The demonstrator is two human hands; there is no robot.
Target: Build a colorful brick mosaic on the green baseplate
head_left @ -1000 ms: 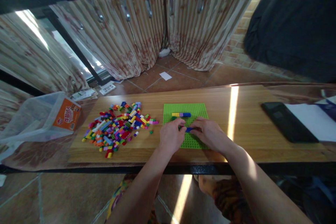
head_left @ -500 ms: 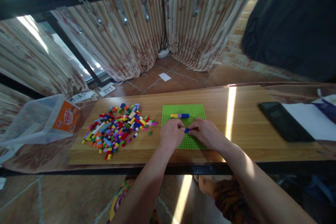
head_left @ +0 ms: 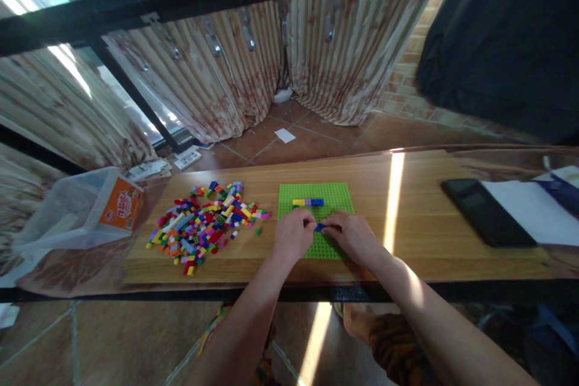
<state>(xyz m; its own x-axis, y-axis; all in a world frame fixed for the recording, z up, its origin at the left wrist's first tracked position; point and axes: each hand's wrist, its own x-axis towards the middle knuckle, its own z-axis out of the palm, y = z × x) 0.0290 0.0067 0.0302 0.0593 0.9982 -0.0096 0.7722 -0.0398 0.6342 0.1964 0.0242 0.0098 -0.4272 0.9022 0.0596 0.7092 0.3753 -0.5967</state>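
Observation:
Both hands meet over a green studded baseplate [head_left: 286, 192] on the wooden table. A small blue brick [head_left: 319, 227] sits between my fingertips, low over the plate or on it; which one I cannot tell. My left hand [head_left: 294, 232] is closed at the brick's left end, its fingertips partly hidden. From the other side, my right hand [head_left: 350, 232] pinches the brick with thumb and finger. Just beyond the hands, a short row of yellow, purple and blue bricks [head_left: 308, 202] lies on the plate. A bit of green shows by the left knuckles.
Left of the plate spreads a pile of mixed bricks [head_left: 203, 223], with one green brick [head_left: 258, 231] apart from it. A clear plastic bin [head_left: 67, 211] with an orange label stands farther left. To the right lie a black phone-like slab [head_left: 486, 212] and white paper [head_left: 511, 205].
The camera view has shifted slightly. Both hands remain at the blue brick over the plate, with only a slight change in the fingers.

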